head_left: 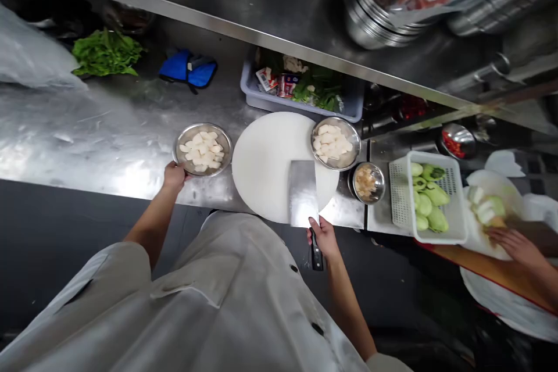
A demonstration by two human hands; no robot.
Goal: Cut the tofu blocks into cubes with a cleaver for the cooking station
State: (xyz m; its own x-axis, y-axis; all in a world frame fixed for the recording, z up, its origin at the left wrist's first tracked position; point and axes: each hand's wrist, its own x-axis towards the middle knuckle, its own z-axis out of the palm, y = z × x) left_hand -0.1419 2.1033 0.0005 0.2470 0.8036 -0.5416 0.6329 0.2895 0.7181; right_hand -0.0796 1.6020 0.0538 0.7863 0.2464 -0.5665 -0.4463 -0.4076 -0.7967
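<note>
My left hand (175,176) grips the near-left rim of a metal bowl (203,150) of white slices, which sits on the steel counter left of the round white cutting board (261,157). In my right hand (321,235) is the black handle of a cleaver (304,193); its broad blade lies over the board's right part. A second metal bowl (335,143) of white slices rests at the board's upper right edge. Just right of the board, a small metal bowl (368,183) holds chopped pale yellow pieces.
Behind the board stands a grey-blue bin (300,102) with greens and packets. A white basket (437,197) of green vegetables is at right, beside another person's hand (514,242) at a board. Leafy greens (107,52) and a blue item (188,70) lie back left. A steel shelf (244,6) overhangs.
</note>
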